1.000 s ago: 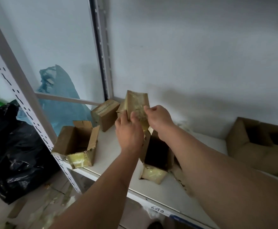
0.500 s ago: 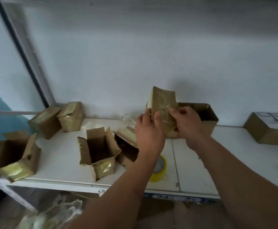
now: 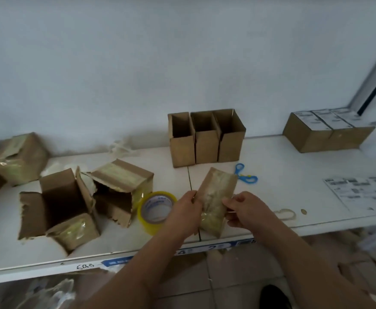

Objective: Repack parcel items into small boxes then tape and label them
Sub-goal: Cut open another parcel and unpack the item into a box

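Both hands are on a flat taped cardboard box, held just above the front edge of the white tabletop. Left hand fingers pinch its left edge, right hand fingers curl around the right side. Tape roll sits just left, three open small boxes behind.

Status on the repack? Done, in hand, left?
Done: three labelled boxes sit far right; two torn parcels lie open. In hand: left hand and right hand grip a taped packet. Left: three open boxes look unfilled; tape, scissors and label sheet wait.
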